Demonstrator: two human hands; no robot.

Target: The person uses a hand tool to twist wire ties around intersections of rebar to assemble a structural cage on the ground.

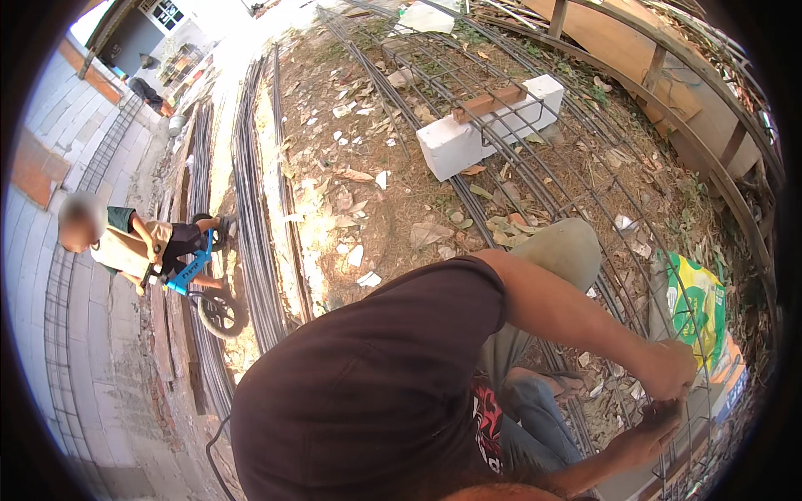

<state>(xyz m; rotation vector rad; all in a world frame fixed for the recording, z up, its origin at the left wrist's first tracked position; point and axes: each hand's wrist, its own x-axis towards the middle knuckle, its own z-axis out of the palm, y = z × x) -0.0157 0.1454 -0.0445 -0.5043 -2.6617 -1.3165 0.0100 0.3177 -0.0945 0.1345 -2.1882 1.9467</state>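
My left hand (670, 370) is closed at the near right end of a long steel rebar cage (576, 200). What its fingers grip is hidden. Just below it, my right hand (643, 441) is closed too, its fingers against a small dark thing (660, 412) that I cannot make out. Both hands almost meet at the thin bars. A white block (443, 150) props up the cage farther off, and a reddish-brown piece (493, 103) lies across it. Beside my hands lies a yellow and green bag (697, 305).
Long bundles of steel bars (251, 200) lie on the ground to the left. Past them, a person (138, 242) sits on a small blue bike (194, 269) near a block wall (83, 334). Wooden boards (643, 50) lean at the far right. Dry leaves and white shards litter the soil.
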